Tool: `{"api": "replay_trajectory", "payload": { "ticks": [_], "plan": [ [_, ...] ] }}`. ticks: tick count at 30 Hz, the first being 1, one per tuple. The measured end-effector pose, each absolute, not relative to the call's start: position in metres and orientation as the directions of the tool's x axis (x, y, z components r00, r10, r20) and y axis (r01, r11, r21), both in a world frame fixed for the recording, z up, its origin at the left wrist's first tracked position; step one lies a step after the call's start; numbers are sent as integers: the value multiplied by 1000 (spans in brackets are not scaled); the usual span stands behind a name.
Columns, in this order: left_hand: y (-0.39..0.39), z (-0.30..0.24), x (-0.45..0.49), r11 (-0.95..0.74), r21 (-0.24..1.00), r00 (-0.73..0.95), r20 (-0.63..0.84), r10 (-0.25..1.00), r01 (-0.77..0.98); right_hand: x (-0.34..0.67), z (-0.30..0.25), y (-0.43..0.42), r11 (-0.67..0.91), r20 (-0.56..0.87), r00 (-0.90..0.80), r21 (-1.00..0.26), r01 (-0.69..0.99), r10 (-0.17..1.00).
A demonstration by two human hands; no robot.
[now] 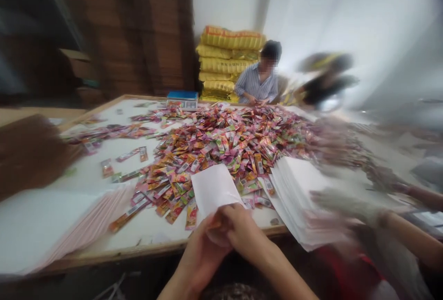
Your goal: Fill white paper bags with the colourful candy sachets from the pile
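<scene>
Envelope (213,188), white and flat, is standing up over the near edge of the table (104,251), pinched at its lower end between both of the person's hands. The left hand (204,242) and the right hand (238,228) are pressing together there, fingers closed on the paper; something thin and orange is peeking out between them, too hidden to identify. Judging by this, the step in hand is getting the envelope ready, opening or filling it at the mouth. The next move is probably calling for a free hand reaching forward, while the other is keeping the envelope from folding over.

Just beyond it, a wide heap of colourful sachets (228,138) is spreading across the tabletop. A stack of white envelopes (294,189) is lying just right of the held one, and a fanned pinkish stack (90,224) is lying to the left. A co-worker's gloved hand (346,205), blurred, is hovering over the white stack. Across the table a person in a striped shirt (258,83) is sitting before yellow sacks (224,53), with a blue-topped scale (182,99) nearby.
</scene>
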State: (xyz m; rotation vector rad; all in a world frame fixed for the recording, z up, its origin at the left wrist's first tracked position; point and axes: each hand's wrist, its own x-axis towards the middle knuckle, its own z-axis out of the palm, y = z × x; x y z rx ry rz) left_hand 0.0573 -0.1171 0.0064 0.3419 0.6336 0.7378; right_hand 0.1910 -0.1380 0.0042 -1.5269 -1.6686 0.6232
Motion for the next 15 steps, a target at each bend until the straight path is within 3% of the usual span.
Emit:
{"api": "replay_trajectory", "payload": {
  "ticks": [6, 11, 15],
  "plan": [
    [-125, -8, 52, 614, 745, 417, -487, 767, -261, 178, -33, -128, 24, 152, 149, -772, 635, 977],
    [-122, -31, 45, 581, 779, 312, -506, 804, -235, 165, -36, -139, 16, 169, 195, -792, 610, 966],
    [-138, -32, 42, 589, 790, 422, -482, 768, -169, 155, -45, -139, 40, 242, 225, -759, 649, 944]
  ]
}}
